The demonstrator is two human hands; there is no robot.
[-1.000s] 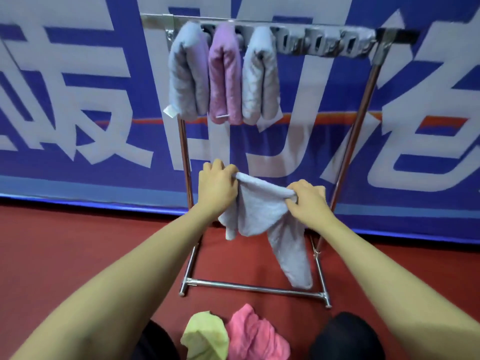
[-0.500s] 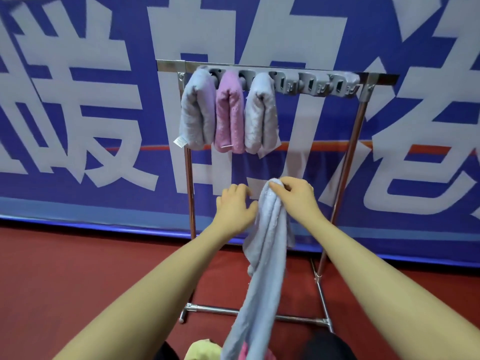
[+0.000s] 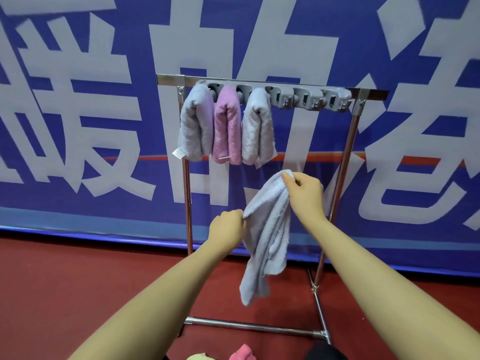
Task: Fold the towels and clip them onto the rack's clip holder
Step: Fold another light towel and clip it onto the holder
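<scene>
— Head view, looking down on a metal rack [image 3: 342,162] set on red floor [image 3: 65,281], blue banner [image 3: 78,126] with big white characters behind. What of the hands?

— Right hand [image 3: 306,196] raised, fingers pinching the top corner of a pale lilac towel [image 3: 267,237]. Left hand [image 3: 228,229] lower and to the left, curled on the towel's side edge. Hands apart, both clamped on the same cloth.

— And the towel itself?

— Hanging in the air in front of the rack, between its two uprights, below the clip holder [image 3: 306,98]. Loose, crumpled, not folded flat; bottom end dangling above the lower crossbar [image 3: 254,326], not touching the floor.

— Anything clipped already?

— Three folded towels side by side at the left end of the grey holder: a lilac one [image 3: 194,126], a pink one [image 3: 227,128], another lilac one [image 3: 257,128]. White label [image 3: 179,153] showing at the bottom of the first. Clips to the right holding nothing.

— Down at the bottom edge?

— Bits of a pink cloth [image 3: 242,353] and a yellow-green cloth [image 3: 198,357], mostly cut off. Dark rounded shape [image 3: 324,353] beside them, cannot tell what.
</scene>
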